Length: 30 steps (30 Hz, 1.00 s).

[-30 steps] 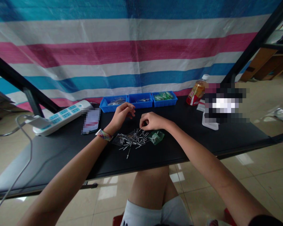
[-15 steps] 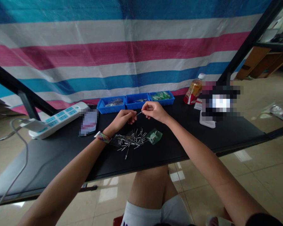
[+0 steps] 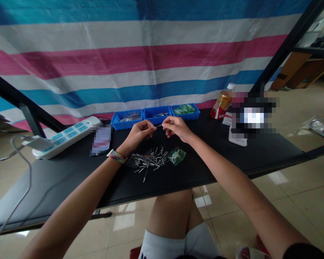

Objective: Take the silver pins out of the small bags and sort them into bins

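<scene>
Above the black table (image 3: 232, 162), my left hand (image 3: 139, 133) and my right hand (image 3: 176, 127) are raised fingertip to fingertip. A thin metal pin (image 3: 158, 125) spans the gap, pinched by my right fingers and met by my left. Whether my left hand also holds a small part is too small to tell. Below them lies a loose pile of several metal pins (image 3: 151, 160) beside a small clear bag (image 3: 135, 160) and a small green bag (image 3: 177, 155). A woven band is on my left wrist.
Three blue bins (image 3: 154, 115) line the table's back edge under a striped tarp. A white power strip (image 3: 66, 136) and a blurred card lie at left. A drink bottle (image 3: 223, 102) and a white stand with a blurred device (image 3: 239, 138) are at right. My knees are under the table.
My right hand lifted a pin from the pile and brought it up to my left hand; the two hands now meet at the pin, slightly higher than half a second ago.
</scene>
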{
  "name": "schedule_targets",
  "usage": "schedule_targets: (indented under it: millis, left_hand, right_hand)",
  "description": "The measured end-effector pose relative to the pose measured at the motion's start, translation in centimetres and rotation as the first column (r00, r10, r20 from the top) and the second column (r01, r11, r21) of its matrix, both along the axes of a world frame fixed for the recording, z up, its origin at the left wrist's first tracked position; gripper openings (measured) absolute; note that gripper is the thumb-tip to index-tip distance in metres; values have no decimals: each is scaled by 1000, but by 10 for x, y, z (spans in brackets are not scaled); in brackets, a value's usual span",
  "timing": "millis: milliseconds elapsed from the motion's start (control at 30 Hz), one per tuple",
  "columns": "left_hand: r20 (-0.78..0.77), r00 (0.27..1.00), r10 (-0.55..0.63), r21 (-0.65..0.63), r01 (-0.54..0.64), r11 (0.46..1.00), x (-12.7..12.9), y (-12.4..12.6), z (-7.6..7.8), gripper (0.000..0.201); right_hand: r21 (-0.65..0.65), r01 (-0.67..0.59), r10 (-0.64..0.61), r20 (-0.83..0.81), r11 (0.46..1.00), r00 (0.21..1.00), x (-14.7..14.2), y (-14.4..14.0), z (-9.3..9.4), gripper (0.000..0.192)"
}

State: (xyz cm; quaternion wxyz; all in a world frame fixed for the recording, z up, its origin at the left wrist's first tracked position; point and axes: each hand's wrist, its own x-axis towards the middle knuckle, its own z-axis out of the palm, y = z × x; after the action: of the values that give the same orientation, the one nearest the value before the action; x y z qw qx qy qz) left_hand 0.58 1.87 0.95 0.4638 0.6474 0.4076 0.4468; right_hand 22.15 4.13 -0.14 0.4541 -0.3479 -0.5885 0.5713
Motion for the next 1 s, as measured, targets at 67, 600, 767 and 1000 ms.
schedule_targets:
  millis: [67, 600, 767, 1000]
  left_hand:
    - [5, 1000, -3, -12, 3, 1000, 0, 0, 0, 32]
    - [10, 1000, -7, -37, 8, 999, -4, 3, -4, 26]
    - [-8, 1000, -10, -35, 10, 999, -2, 2, -3, 27]
    - [156, 984, 81, -88, -67, 994, -4, 3, -1, 30]
  right_hand:
    - [3, 0, 0, -28, 1000, 1000, -1, -1, 0, 20]
    - [-52, 55, -58, -56, 997, 997, -3, -3, 2, 20]
    - [-69, 39, -45, -102, 997, 994, -3, -2, 1, 21]
    - [-45, 203, -208, -226, 978, 952, -5, 12, -1, 19]
